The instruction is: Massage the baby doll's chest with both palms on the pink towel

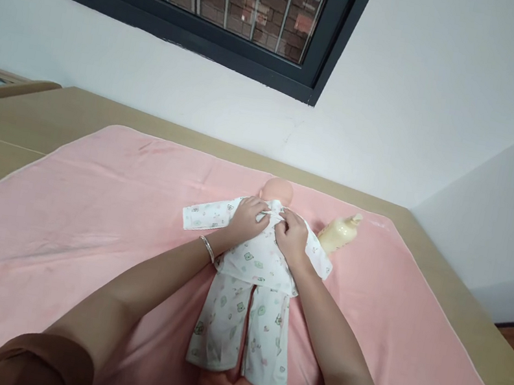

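Observation:
A baby doll [278, 191] lies on its back, its head away from me and its feet near me. It wears a white patterned pajama top [255, 259] and matching pants [222, 325]. At the collar, my left hand [247, 218] pinches the cloth on the left side of the neckline. My right hand [292, 232] grips the top's fabric just right of the neckline, with curled fingers. Both hands are close together on the chest. The left sleeve in view stretches out flat, and the other angles downward to the right.
A pink blanket [100, 212] lies under the doll on a wooden surface [89, 104]. To the doll's right is a bottle [339, 232] with pale yellow contents, lying tilted. Behind stand a white wall [374, 107] and a dark-framed window [192, 20] with bars.

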Demonstrator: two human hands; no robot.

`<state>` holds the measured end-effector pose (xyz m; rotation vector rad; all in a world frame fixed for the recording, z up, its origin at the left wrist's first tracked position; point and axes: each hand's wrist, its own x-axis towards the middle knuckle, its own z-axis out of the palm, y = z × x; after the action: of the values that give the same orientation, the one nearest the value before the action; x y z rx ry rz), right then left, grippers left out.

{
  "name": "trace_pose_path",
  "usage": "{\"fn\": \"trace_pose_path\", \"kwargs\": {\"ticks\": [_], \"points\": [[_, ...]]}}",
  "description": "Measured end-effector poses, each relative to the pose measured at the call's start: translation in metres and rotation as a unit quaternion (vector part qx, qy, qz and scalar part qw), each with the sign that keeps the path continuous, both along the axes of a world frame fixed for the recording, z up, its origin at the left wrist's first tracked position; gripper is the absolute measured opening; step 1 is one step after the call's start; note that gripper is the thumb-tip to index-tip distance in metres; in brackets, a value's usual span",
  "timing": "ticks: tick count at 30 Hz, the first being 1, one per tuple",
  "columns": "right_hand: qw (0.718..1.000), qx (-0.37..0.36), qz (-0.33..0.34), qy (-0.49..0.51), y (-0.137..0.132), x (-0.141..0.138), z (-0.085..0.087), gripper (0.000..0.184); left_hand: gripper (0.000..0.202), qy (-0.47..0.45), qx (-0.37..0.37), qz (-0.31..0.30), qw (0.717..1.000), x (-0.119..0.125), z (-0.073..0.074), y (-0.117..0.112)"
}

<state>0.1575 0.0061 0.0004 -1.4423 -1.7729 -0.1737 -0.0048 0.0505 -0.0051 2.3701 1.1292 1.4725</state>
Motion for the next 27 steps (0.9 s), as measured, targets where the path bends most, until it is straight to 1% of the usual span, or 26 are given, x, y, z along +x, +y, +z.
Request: {"fn": "trace_pose_path", "kwargs": {"ticks": [3,6,8,11,14,17,20,22,24,27], "points": [[0.999,0.002,-0.041,0.014,-0.006,-0.004,0.001,0.028,0.009,-0.001,0.023,0.032,0.999,-0.001,0.000,-0.005],[0.998,-0.018,-0.055,0.018,-0.009,-0.006,0.004,0.030,0.010,0.002,0.019,0.037,0.999,-0.001,0.001,-0.007],[0.999,-0.033,-0.038,0.012,-0.006,-0.005,0.006,0.036,0.014,0.008,0.005,0.025,1.000,-0.001,0.001,-0.006],[0.998,-0.058,0.013,-0.026,0.000,-0.002,0.007,0.047,0.029,0.027,-0.028,0.009,0.999,0.000,0.001,-0.003],[0.995,-0.069,0.031,-0.066,0.005,0.001,0.005,0.052,0.038,0.049,-0.054,-0.003,0.997,0.000,0.001,0.000],[0.997,-0.033,0.021,-0.063,0.004,0.000,0.003,0.048,0.036,0.053,-0.062,-0.004,0.997,0.000,0.002,0.000],[0.999,0.032,-0.003,-0.038,-0.001,-0.003,0.000,0.036,0.031,0.041,-0.059,0.008,0.997,0.000,0.004,-0.003],[0.997,0.060,-0.021,-0.033,-0.005,-0.005,0.000,0.030,0.028,0.032,-0.047,0.016,0.998,0.000,0.004,-0.004],[0.996,0.068,-0.040,-0.034,-0.008,-0.007,0.001,0.026,0.026,0.027,-0.035,0.021,0.999,0.000,0.004,-0.006],[0.996,0.047,-0.071,-0.039,-0.011,-0.009,0.005,0.025,0.021,0.026,-0.020,0.034,0.999,0.000,0.003,-0.008]]}}
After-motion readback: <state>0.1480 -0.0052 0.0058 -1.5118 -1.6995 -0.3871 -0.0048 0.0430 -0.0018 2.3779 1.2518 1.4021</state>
